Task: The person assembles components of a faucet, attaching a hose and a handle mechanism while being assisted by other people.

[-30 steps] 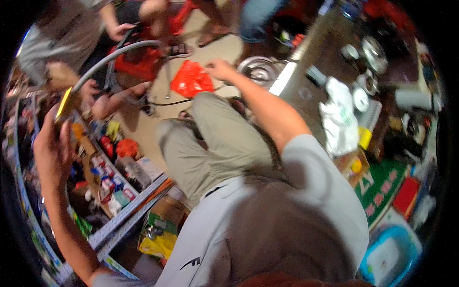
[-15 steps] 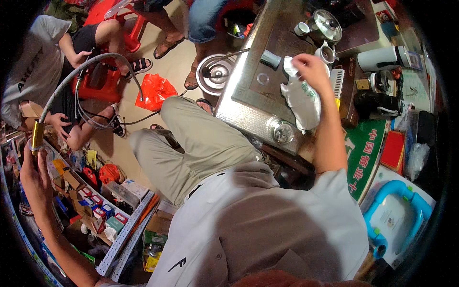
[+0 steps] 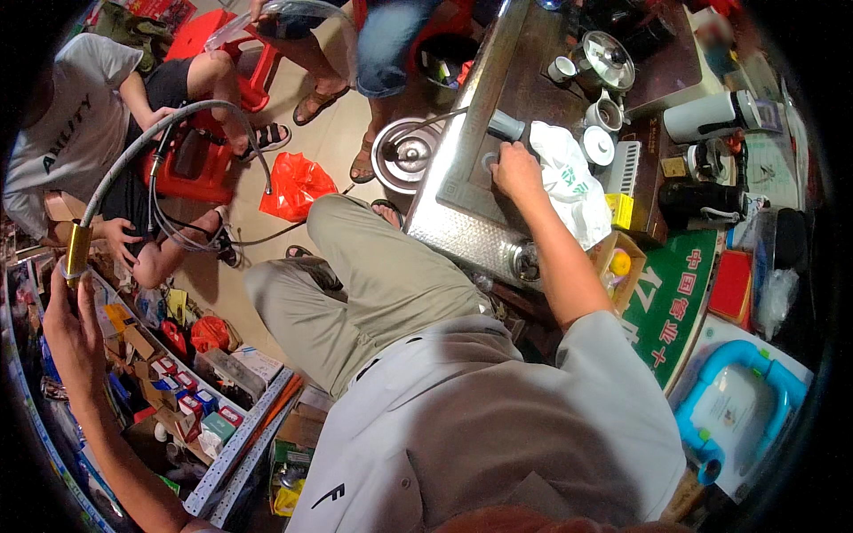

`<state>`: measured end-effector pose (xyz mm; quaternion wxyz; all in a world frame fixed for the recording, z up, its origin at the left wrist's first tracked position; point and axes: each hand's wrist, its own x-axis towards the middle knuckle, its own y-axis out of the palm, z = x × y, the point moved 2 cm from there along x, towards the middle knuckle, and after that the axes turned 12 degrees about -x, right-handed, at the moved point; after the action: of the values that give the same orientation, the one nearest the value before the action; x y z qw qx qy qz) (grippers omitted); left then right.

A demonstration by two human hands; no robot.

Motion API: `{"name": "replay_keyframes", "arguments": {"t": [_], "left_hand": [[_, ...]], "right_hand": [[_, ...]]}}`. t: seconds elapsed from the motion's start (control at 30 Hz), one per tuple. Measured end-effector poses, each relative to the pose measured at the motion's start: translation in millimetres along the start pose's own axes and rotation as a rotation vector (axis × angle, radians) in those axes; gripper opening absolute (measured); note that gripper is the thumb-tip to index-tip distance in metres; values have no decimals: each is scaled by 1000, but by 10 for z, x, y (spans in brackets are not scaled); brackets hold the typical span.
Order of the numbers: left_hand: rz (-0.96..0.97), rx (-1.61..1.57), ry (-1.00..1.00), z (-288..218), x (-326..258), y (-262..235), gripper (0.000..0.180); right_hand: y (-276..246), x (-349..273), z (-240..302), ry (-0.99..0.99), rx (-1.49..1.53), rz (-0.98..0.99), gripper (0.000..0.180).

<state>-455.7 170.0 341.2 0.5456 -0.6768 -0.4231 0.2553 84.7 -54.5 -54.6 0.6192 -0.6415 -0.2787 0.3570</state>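
My left hand [image 3: 73, 324], at the far left, is closed around the lower end of a gold-coloured metal fitting [image 3: 77, 249]. A grey braided hose [image 3: 178, 115] rises from the fitting and arches over to the right. On the dark tea table, my right hand [image 3: 517, 171] has its fingers bunched at a small pale ring [image 3: 490, 161], seemingly pinching its edge; the fingertips are partly hidden. A white plastic bag [image 3: 569, 182] lies crumpled just right of that hand. Beyond the fingers is a grey cylinder [image 3: 506, 125].
A small cup [image 3: 562, 68], a glass-lidded pot [image 3: 608, 60] and a white lidded bowl [image 3: 597, 146] stand farther back on the tea table. Two people sit opposite; one's hand [image 3: 118, 240] is near the hose. Small boxes [image 3: 191, 404] crowd the lower left. A red bag [image 3: 296, 186] lies on the floor.
My right hand has left the white bag and moved left and down to the pale ring. The bag now lies on the table. My left hand keeps the fitting.
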Motion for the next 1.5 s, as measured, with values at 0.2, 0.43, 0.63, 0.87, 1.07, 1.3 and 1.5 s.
{"name": "replay_keyframes", "arguments": {"t": [0.2, 0.43, 0.63, 0.87, 1.07, 1.3, 1.5], "left_hand": [[36, 94, -150, 52, 24, 37, 30], [26, 17, -7, 181, 102, 91, 32], [3, 133, 3, 69, 122, 61, 27], [-55, 35, -8, -130, 176, 88, 24], [-73, 94, -30, -165, 241, 44, 27], [-130, 67, -204, -170, 232, -84, 34], [-174, -1, -289, -56, 0, -209, 36]], "right_hand": [[44, 73, 8, -20, 54, 50, 20], [50, 147, -19, 43, 37, 87, 24], [-351, 229, 273, 9, 294, 193, 21], [-107, 747, 2115, -124, 1391, 319, 15], [1317, 809, 3596, 193, 1622, 830, 14], [2110, 711, 4294, 511, 1498, 920, 20], [2439, 735, 4599, 601, 1583, 961, 17]]}}
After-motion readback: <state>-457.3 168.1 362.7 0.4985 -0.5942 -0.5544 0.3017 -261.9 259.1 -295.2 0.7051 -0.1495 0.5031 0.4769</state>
